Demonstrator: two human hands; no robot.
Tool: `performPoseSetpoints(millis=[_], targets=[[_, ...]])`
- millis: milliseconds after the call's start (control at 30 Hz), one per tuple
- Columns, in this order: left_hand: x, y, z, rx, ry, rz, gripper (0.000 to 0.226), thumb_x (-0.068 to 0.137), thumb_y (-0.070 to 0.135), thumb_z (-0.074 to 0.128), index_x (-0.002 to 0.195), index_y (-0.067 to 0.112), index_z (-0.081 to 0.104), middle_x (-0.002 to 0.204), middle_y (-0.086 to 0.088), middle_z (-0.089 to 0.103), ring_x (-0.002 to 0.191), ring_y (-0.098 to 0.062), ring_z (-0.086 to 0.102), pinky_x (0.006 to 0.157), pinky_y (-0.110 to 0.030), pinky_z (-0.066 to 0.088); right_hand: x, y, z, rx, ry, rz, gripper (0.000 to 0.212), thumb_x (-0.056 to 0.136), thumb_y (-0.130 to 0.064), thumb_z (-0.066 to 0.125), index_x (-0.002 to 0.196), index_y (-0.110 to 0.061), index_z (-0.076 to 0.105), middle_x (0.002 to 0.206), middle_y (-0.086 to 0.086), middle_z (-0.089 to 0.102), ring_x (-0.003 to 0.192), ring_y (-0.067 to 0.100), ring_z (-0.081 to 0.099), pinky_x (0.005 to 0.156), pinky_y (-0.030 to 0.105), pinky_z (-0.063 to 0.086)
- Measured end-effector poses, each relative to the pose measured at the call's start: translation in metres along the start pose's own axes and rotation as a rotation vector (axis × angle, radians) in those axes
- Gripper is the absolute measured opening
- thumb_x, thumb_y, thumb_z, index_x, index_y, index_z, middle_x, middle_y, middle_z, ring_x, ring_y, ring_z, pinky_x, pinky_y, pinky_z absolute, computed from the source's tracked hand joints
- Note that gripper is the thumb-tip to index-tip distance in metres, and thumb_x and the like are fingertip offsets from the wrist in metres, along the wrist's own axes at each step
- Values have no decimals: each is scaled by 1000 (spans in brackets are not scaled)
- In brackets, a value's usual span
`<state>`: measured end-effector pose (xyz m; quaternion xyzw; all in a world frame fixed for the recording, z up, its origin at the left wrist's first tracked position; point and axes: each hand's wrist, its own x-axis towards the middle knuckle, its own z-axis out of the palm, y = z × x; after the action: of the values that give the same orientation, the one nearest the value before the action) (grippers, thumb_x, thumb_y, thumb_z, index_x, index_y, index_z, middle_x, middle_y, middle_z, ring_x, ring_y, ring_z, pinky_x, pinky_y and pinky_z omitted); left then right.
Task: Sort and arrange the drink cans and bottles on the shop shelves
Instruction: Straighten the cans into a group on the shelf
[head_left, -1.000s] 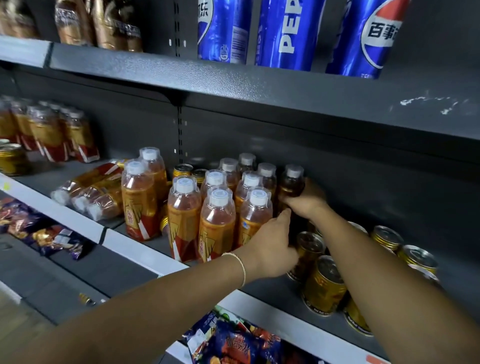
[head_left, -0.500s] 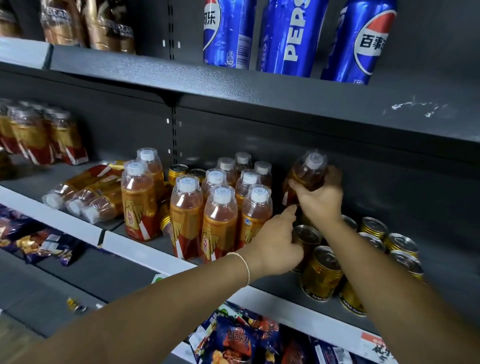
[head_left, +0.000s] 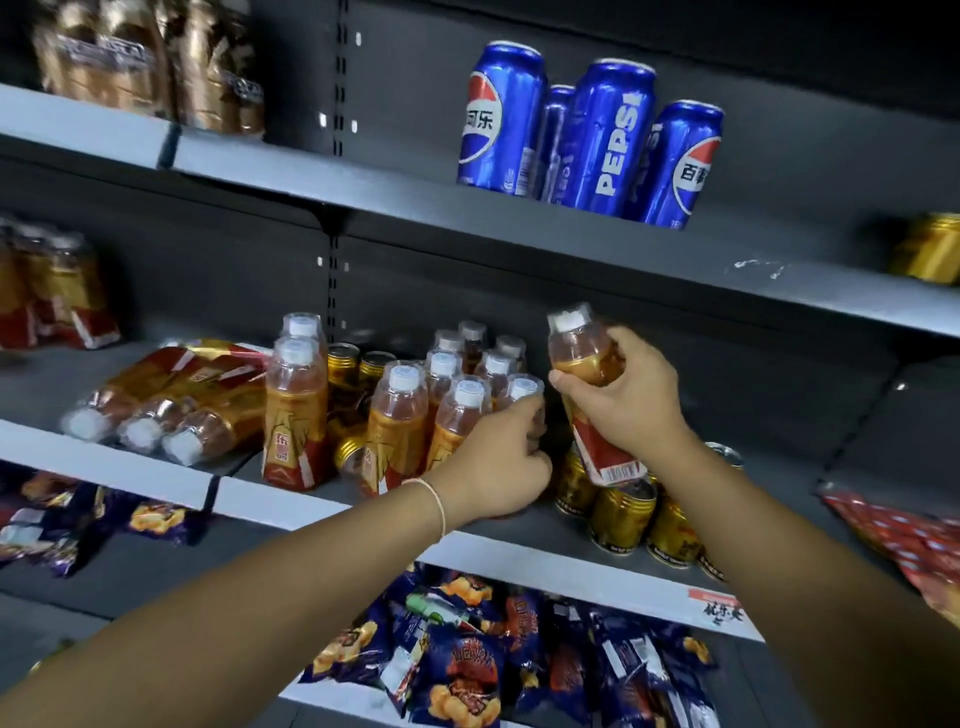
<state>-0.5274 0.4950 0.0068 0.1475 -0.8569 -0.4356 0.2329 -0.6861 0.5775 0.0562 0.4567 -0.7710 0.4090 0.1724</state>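
My right hand (head_left: 631, 402) grips an orange tea bottle (head_left: 584, 351) with a white cap, lifted clear of the middle shelf (head_left: 561, 564) and tilted left. My left hand (head_left: 501, 460) curls round the rightmost bottle (head_left: 522, 389) of the standing bottle cluster (head_left: 410, 415). Gold cans (head_left: 621, 514) stand below and to the right of the lifted bottle. Behind the cluster more gold cans (head_left: 358, 364) show.
Three shrink-wrapped bottles (head_left: 171, 400) lie on their sides at the left. Blue Pepsi cans (head_left: 592, 137) stand on the upper shelf, with a gold can (head_left: 930, 247) far right. Snack bags (head_left: 467, 654) fill the shelf below. A red packet (head_left: 904, 540) lies right.
My right hand has lifted its bottle up off the shelf, from behind the cluster to above the gold cans. My left hand stays at the cluster's right side. The camera has tilted upward.
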Motion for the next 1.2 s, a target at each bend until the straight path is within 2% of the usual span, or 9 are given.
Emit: performPoseSetpoints(millis=[133, 333, 467, 567, 667, 767, 867, 1000, 1200], targets=[[-35, -15, -38, 69, 24, 5, 63, 84, 10, 53, 145, 18, 38, 118, 2, 62, 102, -15, 60, 74, -14, 46, -24, -48, 15, 84, -19, 61, 62, 69, -50, 84, 121, -28, 60, 110, -8, 66, 99, 11, 63, 91, 36, 54], [-90, -41, -120, 47, 87, -42, 56, 86, 8, 55, 139, 20, 42, 106, 15, 58, 101, -8, 59, 70, -9, 47, -50, -130, 59, 143, -109, 105, 53, 62, -58, 82, 105, -38, 60, 98, -15, 67, 90, 5, 65, 80, 34, 56], [-134, -65, -173, 54, 89, -75, 61, 85, 11, 61, 142, 19, 40, 111, 14, 56, 95, -3, 55, 70, -3, 45, -62, -190, 103, 205, -205, 113, 44, 59, -56, 84, 90, -39, 57, 87, -18, 67, 81, 1, 65, 70, 28, 55], [-168, -83, -210, 102, 149, -101, 47, 88, 22, 62, 133, 25, 47, 117, 7, 63, 105, -11, 59, 88, -20, 48, -69, -237, 140, 244, -279, 98, 46, 57, -52, 86, 91, -37, 58, 87, -17, 68, 80, 1, 65, 65, 25, 51], [-201, -103, -246, 133, 218, -136, 38, 85, 16, 61, 115, 35, 47, 101, 19, 57, 94, 3, 55, 70, 0, 38, -77, -284, 175, 294, -342, 77, 48, 52, -53, 85, 87, -37, 57, 85, -17, 67, 78, 0, 63, 62, 23, 49], [-230, -120, -283, 133, 274, -218, 49, 81, 14, 63, 119, 36, 42, 101, 25, 49, 92, 3, 51, 64, 5, 35, -84, -328, 206, 342, -409, 48, 52, 49, -53, 84, 88, -34, 55, 85, -16, 67, 78, 2, 64, 66, 27, 53], [-255, -133, -316, 112, 317, -298, 61, 81, 24, 70, 130, 37, 37, 106, 26, 50, 100, 1, 53, 67, -3, 43, -89, -369, 232, 392, -476, 12, 57, 47, -54, 84, 92, -32, 56, 87, -16, 68, 80, 3, 65, 65, 27, 53], [-281, -146, -352, 117, 339, -408, 81, 74, 22, 67, 145, 16, 30, 140, -5, 50, 123, -24, 53, 96, -41, 52, -95, -415, 266, 460, -569, -9, 68, 41, -59, 78, 97, -31, 53, 95, -14, 66, 86, 8, 66, 67, 31, 55], [-310, -176, -395, 92, 399, -439, 74, 75, 17, 70, 140, 24, 36, 117, 0, 62, 105, -17, 64, 89, -41, 56, -96, -469, 326, 528, -656, -98, 75, 46, -57, 79, 108, -33, 45, 102, -10, 65, 91, 11, 64, 78, 39, 58]])
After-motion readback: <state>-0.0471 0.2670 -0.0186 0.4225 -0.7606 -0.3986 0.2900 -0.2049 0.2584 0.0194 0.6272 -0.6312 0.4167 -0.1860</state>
